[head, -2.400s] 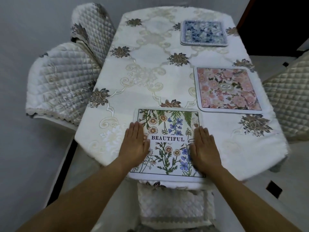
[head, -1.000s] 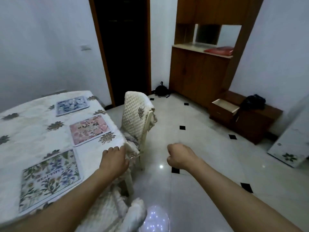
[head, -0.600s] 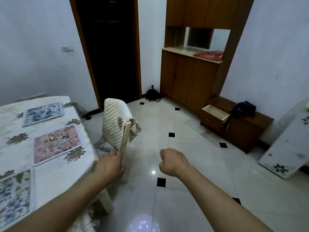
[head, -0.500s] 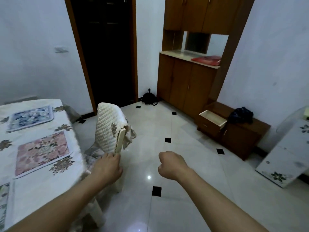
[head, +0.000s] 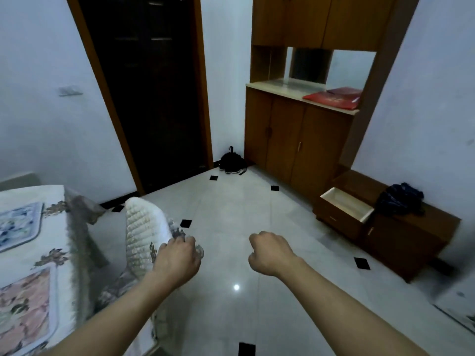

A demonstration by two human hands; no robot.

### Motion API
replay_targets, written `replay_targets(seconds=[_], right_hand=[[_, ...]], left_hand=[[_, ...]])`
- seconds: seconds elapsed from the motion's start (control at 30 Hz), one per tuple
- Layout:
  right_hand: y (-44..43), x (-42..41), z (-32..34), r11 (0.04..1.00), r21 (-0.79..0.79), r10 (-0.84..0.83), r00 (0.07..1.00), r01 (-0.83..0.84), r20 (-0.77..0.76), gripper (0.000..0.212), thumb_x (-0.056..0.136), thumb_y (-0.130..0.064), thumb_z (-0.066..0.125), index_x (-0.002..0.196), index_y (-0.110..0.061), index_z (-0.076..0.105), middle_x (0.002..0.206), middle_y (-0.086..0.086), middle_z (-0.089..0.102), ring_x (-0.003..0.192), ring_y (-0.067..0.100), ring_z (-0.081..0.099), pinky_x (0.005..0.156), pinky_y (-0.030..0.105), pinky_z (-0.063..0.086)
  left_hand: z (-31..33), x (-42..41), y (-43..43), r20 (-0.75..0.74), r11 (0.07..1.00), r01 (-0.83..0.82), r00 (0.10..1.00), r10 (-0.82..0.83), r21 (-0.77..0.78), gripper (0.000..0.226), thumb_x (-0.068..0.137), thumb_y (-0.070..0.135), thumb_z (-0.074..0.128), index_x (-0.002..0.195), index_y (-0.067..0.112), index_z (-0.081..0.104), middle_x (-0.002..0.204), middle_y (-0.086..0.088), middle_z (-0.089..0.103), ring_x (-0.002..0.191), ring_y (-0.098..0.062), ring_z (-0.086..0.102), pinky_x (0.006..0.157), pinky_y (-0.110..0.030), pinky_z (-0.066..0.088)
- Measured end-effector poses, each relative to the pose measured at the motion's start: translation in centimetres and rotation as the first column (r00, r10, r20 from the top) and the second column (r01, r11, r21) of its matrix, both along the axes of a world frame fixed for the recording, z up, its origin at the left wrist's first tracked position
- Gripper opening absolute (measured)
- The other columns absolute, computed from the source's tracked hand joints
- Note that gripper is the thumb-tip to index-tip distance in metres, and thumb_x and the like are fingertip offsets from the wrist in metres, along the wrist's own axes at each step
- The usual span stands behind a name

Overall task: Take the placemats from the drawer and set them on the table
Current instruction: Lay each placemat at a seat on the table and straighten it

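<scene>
The open drawer juts out of a low wooden cabinet at the right wall; its pale inside shows no placemat from here. Two placemats lie on the table at the left edge: a blue floral one farther off and a pink floral one nearer. My left hand hangs with loosely curled fingers in front of a chair back and holds nothing. My right hand is curled into a fist over the floor, empty, well short of the drawer.
A chair with a quilted white cover stands beside the table, just behind my left hand. A tall wooden cupboard with a red item on its counter stands ahead. Dark clothing lies on the low cabinet. A dark doorway is ahead on the left.
My hands have left the "BEAUTIFUL" placemat on the table. The view has turned right towards the cupboard and open drawer, and the table has slid to the left edge.
</scene>
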State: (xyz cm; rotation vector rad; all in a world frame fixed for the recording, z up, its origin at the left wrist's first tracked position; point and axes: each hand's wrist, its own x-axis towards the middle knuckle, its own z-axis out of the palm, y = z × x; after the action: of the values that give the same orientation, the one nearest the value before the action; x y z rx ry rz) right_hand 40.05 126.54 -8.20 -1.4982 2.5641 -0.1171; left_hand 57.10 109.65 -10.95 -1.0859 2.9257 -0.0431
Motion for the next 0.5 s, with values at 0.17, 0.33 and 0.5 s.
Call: replay_targets(seconds=[0.17, 0.33, 0.5], right_hand=[[-11.2, -10.4, -1.9, 0.985, -0.033, 0.170, 0.985, -0.170, -0.011, 0.013, 0.083, -0.026, 0.049, 0.085, -0.017, 0.040, 0.101, 0.011, 0.059, 0.091, 0.031, 0.058, 0.069, 0.031, 0.035], [-22.8, -17.3, -1.7, 0.934, -0.038, 0.355, 0.935, -0.355, -0.004, 0.015, 0.083, -0.026, 0.051, 0.082, -0.015, 0.040, 0.086, 0.006, 0.050, 0.074, 0.025, 0.046, 0.065, 0.030, 0.035], [-34.8, -21.0, -1.6, 0.861, -0.031, 0.507, 0.862, -0.507, -0.004, 0.017, 0.084, -0.028, 0.051, 0.083, -0.019, 0.037, 0.070, -0.006, 0.034, 0.072, 0.024, 0.046, 0.062, 0.030, 0.034]], left_hand=[[0.3, -6.7, -7.6, -0.015, 0.992, -0.127, 0.992, 0.127, -0.028, 0.029, 0.089, 0.041, 0.043, 0.099, 0.016, 0.054, 0.102, -0.008, 0.063, 0.093, -0.030, 0.059, 0.069, -0.037, 0.036], [1.6, -9.5, -14.3, -0.029, 0.953, -0.304, 0.952, 0.303, -0.017, 0.031, 0.089, 0.041, 0.045, 0.102, 0.014, 0.054, 0.100, -0.011, 0.063, 0.091, -0.032, 0.059, 0.068, -0.038, 0.039], [2.0, -11.3, -21.9, -0.042, 0.868, -0.497, 0.867, 0.497, -0.003, 0.034, 0.089, 0.043, 0.046, 0.106, 0.015, 0.054, 0.104, -0.010, 0.063, 0.096, -0.032, 0.060, 0.075, -0.038, 0.044]])
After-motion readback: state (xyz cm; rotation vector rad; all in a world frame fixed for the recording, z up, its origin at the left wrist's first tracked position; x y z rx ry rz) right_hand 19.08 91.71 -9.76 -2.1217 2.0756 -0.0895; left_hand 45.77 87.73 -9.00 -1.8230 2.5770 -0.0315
